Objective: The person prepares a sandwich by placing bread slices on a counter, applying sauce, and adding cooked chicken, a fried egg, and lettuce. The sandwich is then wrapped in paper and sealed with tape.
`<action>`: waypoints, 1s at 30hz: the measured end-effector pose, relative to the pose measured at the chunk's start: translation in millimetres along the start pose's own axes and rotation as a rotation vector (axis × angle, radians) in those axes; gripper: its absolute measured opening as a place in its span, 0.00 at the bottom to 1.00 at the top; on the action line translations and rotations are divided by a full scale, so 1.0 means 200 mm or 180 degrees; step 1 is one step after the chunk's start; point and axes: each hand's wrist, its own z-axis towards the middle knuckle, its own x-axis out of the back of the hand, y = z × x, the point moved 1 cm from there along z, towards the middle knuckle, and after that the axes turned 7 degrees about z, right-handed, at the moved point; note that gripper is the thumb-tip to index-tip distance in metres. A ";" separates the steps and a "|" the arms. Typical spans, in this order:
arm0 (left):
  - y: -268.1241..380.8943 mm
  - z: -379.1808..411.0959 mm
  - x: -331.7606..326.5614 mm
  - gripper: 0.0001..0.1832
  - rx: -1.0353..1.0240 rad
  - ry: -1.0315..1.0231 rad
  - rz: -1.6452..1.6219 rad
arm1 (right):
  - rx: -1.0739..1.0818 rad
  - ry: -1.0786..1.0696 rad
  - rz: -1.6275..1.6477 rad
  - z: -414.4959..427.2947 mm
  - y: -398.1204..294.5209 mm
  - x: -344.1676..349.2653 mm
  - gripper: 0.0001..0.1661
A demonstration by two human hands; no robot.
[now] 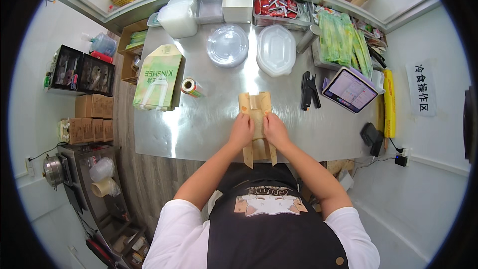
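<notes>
Between my hands is a partly folded kraft paper box [258,122], held over the steel table near its front edge. Its side walls stand up, while flaps stick out at the far and near ends. My left hand [242,130] grips the left wall, fingers curled and thumb inward. On the opposite wall, my right hand [275,128] has a matching grip. Orange marks show on the box's far flaps. The box floor is partly hidden by my fingers.
A black stapler [310,90] and a tablet [350,90] lie to the right. Round plastic lids [227,45], oval lids [276,50] and a metal cylinder [308,39] stand farther back. Leftward are a can [190,86] and green paper bags [158,78]. Sachets fill a bin [280,22].
</notes>
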 end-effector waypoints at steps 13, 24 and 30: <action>-0.03 -0.02 -0.13 0.09 -0.0055 -0.0044 -0.0297 | -0.0373 -0.0346 0.0457 0.00 0.01 -0.07 0.17; -0.06 -0.05 -0.13 0.11 0.0274 -0.0266 -0.0782 | -0.0572 -0.0232 0.1445 -0.05 0.14 -0.12 0.17; -0.06 -0.07 -0.14 0.12 0.0266 -0.0443 -0.0822 | -0.0964 -0.0389 0.1327 -0.05 0.15 -0.13 0.16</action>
